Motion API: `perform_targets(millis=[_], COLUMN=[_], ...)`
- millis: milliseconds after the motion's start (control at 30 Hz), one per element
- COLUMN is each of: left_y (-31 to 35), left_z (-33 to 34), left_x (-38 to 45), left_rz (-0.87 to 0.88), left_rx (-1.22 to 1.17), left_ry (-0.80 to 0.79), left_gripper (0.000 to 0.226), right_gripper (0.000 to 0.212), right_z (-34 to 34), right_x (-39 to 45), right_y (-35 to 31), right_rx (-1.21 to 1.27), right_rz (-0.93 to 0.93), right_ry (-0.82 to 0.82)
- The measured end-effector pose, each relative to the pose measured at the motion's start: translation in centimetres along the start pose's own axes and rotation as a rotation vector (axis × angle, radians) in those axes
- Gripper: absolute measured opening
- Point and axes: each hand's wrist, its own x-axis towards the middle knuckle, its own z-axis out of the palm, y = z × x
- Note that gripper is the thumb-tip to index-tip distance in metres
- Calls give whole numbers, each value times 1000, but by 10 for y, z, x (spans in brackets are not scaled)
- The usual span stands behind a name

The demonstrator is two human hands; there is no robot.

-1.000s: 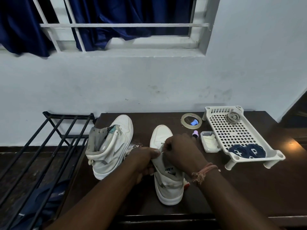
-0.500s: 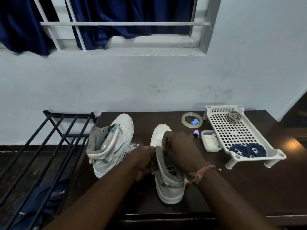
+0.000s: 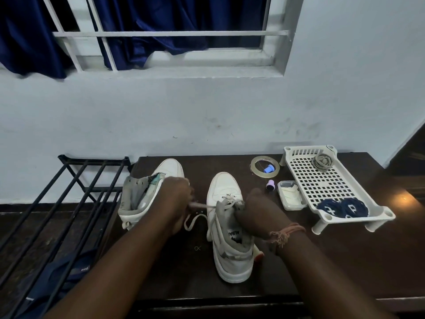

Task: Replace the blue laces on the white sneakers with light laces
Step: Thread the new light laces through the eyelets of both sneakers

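Head camera view, looking down at a dark wooden table (image 3: 345, 261) set against a pale wall. Two white high-top sneakers stand on it, toes pointing away. The right sneaker (image 3: 226, 229) sits near the middle of the table, upright, with a light lace (image 3: 226, 201) threaded through its lowest eyelets. The left hand (image 3: 178, 196) is curled around one end of that lace, pulling it taut out to the left of the shoe, while a loose loop of lace hangs below. The right hand (image 3: 257, 209) grips the shoe's collar and tongue on its right side, fingers curled in; a thread bracelet (image 3: 285, 232) circles that wrist. The left sneaker (image 3: 149, 192) stands just behind the left hand, unlaced, its grey lining open.

To the right, a white perforated plastic tray (image 3: 322, 180) on short legs holds two coiled blue laces (image 3: 342, 208) at its near end and a pale coiled lace (image 3: 323, 160) at its far end. Beside the tray lie a small clear container (image 3: 291, 195), a roll of tape (image 3: 264, 167) and a small purple cap (image 3: 270, 185). A black metal rack (image 3: 76, 192) stands left of the table.
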Motion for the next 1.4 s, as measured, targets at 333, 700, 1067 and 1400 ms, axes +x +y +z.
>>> perform_targets(millis=[333, 700, 1067, 1400], left_y=[1, -20, -20, 12], left_z=[-10, 2, -5, -23], left_x=[-2, -2, 2, 1], left_rz=[-4, -89, -232, -133], left_rx=[114, 90, 122, -376], left_ry=[-383, -469, -387, -533], left_gripper=[31, 44, 21, 19], right_gripper=[26, 25, 17, 27], right_z=[10, 12, 12, 11], right_x=[6, 8, 9, 8], right_y=[-1, 0, 2, 1], right_rx=[-33, -21, -63, -7], right_rz=[3, -28, -50, 23], right_ry=[71, 90, 94, 62])
